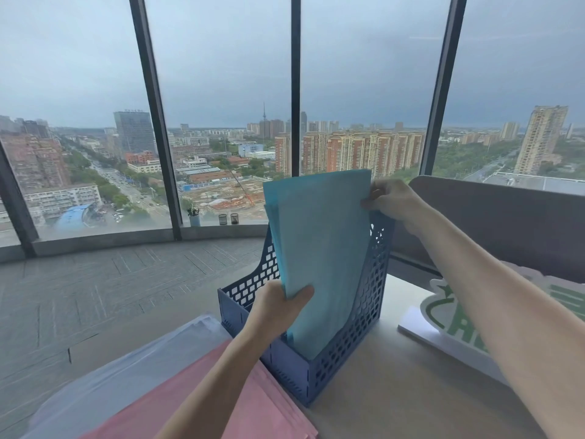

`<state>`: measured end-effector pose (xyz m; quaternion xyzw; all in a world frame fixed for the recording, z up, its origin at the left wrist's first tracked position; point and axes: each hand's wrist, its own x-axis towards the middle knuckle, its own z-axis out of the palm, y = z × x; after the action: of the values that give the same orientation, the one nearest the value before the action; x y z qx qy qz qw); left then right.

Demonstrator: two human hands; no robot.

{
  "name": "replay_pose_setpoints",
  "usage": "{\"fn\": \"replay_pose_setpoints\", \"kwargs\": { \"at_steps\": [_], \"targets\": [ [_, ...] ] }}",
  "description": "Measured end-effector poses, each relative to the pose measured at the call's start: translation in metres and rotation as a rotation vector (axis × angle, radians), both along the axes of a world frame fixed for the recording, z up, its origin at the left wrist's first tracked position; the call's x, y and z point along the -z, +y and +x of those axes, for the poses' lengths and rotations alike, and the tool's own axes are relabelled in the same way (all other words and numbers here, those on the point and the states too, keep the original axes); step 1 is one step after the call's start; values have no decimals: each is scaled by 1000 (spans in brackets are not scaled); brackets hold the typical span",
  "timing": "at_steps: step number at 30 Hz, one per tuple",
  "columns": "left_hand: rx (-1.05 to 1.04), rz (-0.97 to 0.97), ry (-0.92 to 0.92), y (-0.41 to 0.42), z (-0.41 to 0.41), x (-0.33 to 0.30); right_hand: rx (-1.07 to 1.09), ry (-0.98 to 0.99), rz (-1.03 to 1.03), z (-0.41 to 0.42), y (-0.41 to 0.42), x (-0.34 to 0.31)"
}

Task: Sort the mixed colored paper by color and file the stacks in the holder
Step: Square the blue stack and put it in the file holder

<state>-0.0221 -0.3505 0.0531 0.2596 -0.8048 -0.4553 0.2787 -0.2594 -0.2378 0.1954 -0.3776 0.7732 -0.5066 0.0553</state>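
A stack of light blue paper point(323, 248) stands upright in the right-hand compartment of the blue perforated file holder point(351, 324) on the desk. My left hand point(278, 308) pinches the stack's lower left edge, thumb on the front sheet. My right hand point(392, 201) grips the upper right corner of the stack, just above the holder's tall back wall. A pink paper stack point(247, 416) lies flat on the desk at the lower left, under my left forearm. A pale lavender-white stack point(133, 375) lies beside it, further left.
A white and green sign point(443, 324) stands on the desk point(395, 391) to the right of the holder. A grey partition panel point(506, 223) rises behind it. Beyond the desk lie grey carpet and tall windows, with small pots on the sill.
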Motion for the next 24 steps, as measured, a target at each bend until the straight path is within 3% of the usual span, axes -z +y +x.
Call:
{"fn": "replay_pose_setpoints", "kwargs": {
  "at_steps": [5, 11, 17, 24],
  "targets": [
    [61, -76, -99, 1, 4, 4, 2, 100, 110, -2, -4, 2],
    [67, -119, -87, 1, 1, 0, -27, 155, 337, -6, 2, -11],
    [39, -100, 10, 5, -7, -1, -25, 190, 71, -3, 5, -13],
    [133, -143, -166, 19, -18, 14, -55, 375, 248, 3, -1, -10]
  ]
}}
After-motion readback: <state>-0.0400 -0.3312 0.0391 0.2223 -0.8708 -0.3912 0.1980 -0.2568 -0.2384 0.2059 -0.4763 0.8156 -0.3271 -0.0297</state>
